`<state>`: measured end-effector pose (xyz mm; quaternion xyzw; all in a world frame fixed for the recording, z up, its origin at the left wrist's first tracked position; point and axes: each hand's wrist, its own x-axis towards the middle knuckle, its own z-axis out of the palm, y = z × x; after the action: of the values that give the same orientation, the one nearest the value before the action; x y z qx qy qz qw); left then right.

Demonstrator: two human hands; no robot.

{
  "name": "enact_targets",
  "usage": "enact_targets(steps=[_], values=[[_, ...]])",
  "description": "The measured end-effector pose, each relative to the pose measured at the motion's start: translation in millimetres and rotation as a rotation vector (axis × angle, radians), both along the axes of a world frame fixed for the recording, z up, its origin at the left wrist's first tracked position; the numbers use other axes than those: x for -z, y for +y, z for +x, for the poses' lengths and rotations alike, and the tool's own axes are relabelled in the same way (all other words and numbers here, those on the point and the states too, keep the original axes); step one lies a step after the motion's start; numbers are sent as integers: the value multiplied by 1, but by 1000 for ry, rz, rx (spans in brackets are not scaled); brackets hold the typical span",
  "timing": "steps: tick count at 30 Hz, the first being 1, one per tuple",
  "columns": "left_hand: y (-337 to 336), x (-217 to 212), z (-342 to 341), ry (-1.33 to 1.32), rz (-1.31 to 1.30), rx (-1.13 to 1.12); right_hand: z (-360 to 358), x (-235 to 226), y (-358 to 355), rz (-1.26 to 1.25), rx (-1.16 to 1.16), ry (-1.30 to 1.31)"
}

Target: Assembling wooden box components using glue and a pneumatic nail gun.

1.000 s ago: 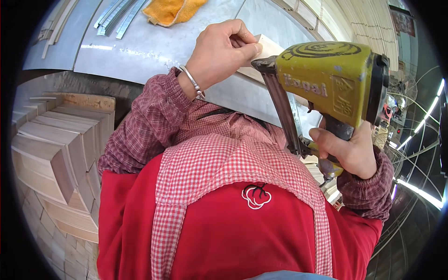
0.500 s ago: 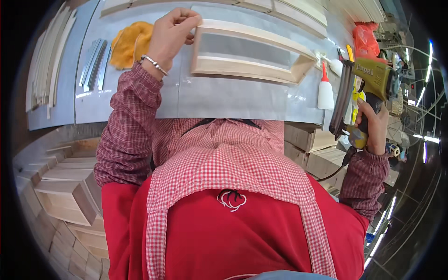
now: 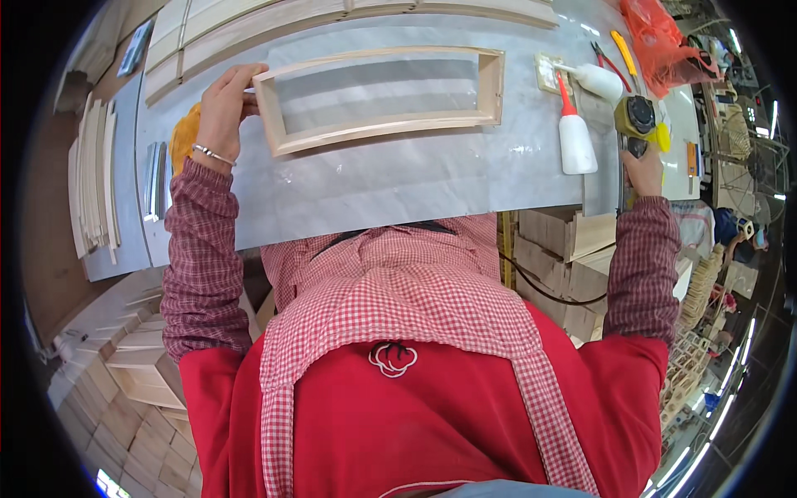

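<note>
A long, narrow rectangular frame of pale wood [image 3: 382,126] rests on the grey sheet-topped table. At its left end my left hand [image 3: 226,108] is closed on the corner, thumb and fingers pinching the wood. My right hand [image 3: 643,173] is at the table's right side, wrapped round the dark grip of an olive-yellow nail gun [image 3: 639,114]. The gun is seen end-on, and its lower part is partly hidden by the hand. Just left of it stand a white glue bottle with a red nozzle [image 3: 577,143] and a second white bottle [image 3: 599,81] lying tilted.
Wooden strips [image 3: 365,21] line the table's back, and thinner strips [image 3: 96,178] lie at far left. An orange cloth [image 3: 184,137] and metal strips [image 3: 155,183] sit by my left wrist. Pliers [image 3: 610,63], a yellow-handled tool [image 3: 623,51] and a red plastic bag [image 3: 656,50] lie back right.
My right hand has brought the nail gun from a raised, sideways pose to an upright one by the table's right side. The frame, held by my left hand, has turned and shifted left.
</note>
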<state>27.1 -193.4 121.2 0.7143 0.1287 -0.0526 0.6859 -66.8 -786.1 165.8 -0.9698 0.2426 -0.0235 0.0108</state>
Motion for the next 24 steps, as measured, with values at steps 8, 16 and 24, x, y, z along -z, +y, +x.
enact_targets(steps=[8, 16, 24], values=[[-10, -9, -9, 53, 48, -38, 10, 37, -22, -106, 168, 117], [-24, 0, -20, 6, 278, -31, 12, 50, -2, -9, 266, 98], [-2, 2, -6, 99, 442, 129, 8, 53, 19, 98, 288, 70]])
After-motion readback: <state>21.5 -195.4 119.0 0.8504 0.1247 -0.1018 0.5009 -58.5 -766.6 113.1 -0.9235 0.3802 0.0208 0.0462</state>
